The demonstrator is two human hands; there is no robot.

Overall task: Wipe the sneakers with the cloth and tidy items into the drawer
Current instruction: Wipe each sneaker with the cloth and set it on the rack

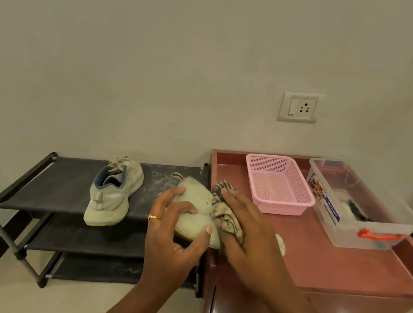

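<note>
left grip [176, 229]: curled, clasping | right grip [250, 231]: flat, apparently pressing

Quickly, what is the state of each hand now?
Left hand: grips the sneaker, fingers curled round it.
Right hand: open, straight fingers pressing the cloth against the sneaker.

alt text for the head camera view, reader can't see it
A left hand grips a pale sneaker while the right hand presses a patterned cloth against it. A second sneaker sits on a black shoe rack beside a reddish cabinet.
</note>
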